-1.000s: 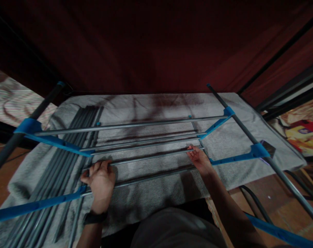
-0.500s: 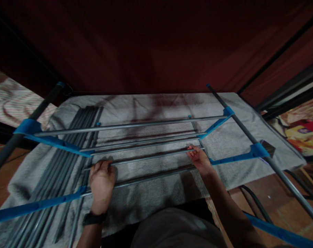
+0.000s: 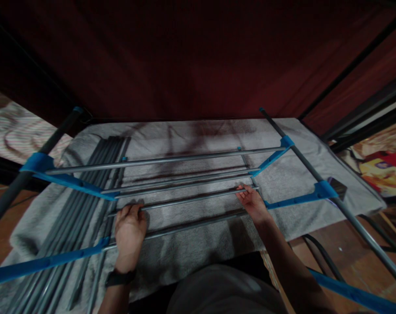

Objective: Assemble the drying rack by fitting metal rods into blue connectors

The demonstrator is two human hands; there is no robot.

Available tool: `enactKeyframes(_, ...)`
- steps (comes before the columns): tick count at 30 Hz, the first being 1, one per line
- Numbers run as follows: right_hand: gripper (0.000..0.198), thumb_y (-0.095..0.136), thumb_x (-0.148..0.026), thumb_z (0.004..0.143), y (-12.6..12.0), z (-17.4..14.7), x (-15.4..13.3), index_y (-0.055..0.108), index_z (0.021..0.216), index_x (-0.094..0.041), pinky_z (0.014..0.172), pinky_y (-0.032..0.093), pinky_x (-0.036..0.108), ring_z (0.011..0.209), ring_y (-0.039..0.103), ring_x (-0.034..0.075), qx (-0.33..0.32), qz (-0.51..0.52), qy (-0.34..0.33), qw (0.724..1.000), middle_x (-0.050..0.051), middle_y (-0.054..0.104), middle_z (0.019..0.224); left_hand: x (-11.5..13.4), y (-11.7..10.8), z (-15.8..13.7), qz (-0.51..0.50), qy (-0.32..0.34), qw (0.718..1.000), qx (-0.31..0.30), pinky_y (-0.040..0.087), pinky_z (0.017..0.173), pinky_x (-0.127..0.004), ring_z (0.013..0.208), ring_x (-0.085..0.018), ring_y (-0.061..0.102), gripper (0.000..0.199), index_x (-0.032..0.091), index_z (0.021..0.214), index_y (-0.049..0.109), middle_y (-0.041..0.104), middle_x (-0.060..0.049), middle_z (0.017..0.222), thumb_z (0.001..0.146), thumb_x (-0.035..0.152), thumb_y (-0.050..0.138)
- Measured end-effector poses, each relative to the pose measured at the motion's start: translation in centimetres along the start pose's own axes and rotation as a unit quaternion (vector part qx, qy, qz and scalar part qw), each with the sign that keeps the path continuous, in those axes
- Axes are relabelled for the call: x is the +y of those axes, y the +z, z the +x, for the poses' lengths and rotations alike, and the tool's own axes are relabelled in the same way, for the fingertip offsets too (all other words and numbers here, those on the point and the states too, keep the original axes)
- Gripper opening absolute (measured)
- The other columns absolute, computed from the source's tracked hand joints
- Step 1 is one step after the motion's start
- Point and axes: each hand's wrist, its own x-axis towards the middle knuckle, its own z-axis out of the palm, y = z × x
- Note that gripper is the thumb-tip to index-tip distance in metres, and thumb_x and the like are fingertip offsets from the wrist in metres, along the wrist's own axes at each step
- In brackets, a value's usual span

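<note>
Thin rod held level between the blue brackets, both hands on it

Step in hand, as I judge it: positioning the thin rod [image 3: 188,200] crosswise within the frame. It lies between the far pair of brackets and the near pair, over the grey cloth [image 3: 201,135]. Left hand [image 3: 130,224] curled over it near its left end, a short stub showing beyond. Right hand [image 3: 250,199] pinches it by the fingertips near the other end, palm partly turned up. Both rod ends look free of the brackets, though I can't be sure.

Next move, my reading: both ends call for guiding together, the rod kept level, grip light.

Around it: near crossbar [image 3: 194,226] on the person's side, partly behind the left hand; two thin bars close together just beyond, then the far crossbar [image 3: 172,160]. Left near bracket [image 3: 50,261] and right near bracket [image 3: 296,201] flank the hands and probably limit sideways play. Bundle of tubes [image 3: 73,218] at left, passing under the left brackets. Dark small object [image 3: 339,187] by the right pole [image 3: 309,163]; too dim to name. Red-and-yellow package [image 3: 386,172] well apart, far right.
</note>
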Motion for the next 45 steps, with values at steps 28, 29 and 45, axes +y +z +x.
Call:
enactKeyframes(28,0.013,0.064,-0.011,0.080,-0.3,1.2,0.3,0.062,0.080,-0.024,0.071,0.058,0.027,0.065,0.068,0.013,-0.017,-0.021,-0.019,0.999,-0.003,0.071,0.071,0.3,0.2,0.2,0.024,-0.003,1.000,0.001,0.044,0.098,-0.039,0.103,-0.029,0.056,0.037,0.016,0.110,0.069,0.067,-0.013,0.107,0.094,0.031,0.038)
enactKeyframes(29,0.013,0.064,-0.011,0.081,-0.4,1.2,0.3,0.061,0.079,-0.024,0.071,0.058,0.027,0.065,0.068,0.013,-0.019,-0.021,-0.018,0.999,-0.003,0.071,0.071,0.3,0.2,0.2,0.025,-0.003,1.000,0.003,0.045,0.098,-0.039,0.103,-0.029,0.056,0.037,0.016,0.109,0.069,0.067,-0.013,0.106,0.094,0.031,0.039)
enactKeyframes(45,0.014,0.067,-0.010,0.078,-0.4,1.6,0.4,0.061,0.078,-0.023,0.068,0.060,0.025,0.063,0.069,0.012,-0.037,-0.021,-0.016,0.999,-0.003,0.071,0.069,0.1,0.2,0.1,-0.005,-0.018,1.000,0.012,0.046,0.101,-0.038,0.106,-0.028,0.058,0.031,0.019,0.105,0.069,0.068,-0.011,0.108,0.091,0.027,0.042)
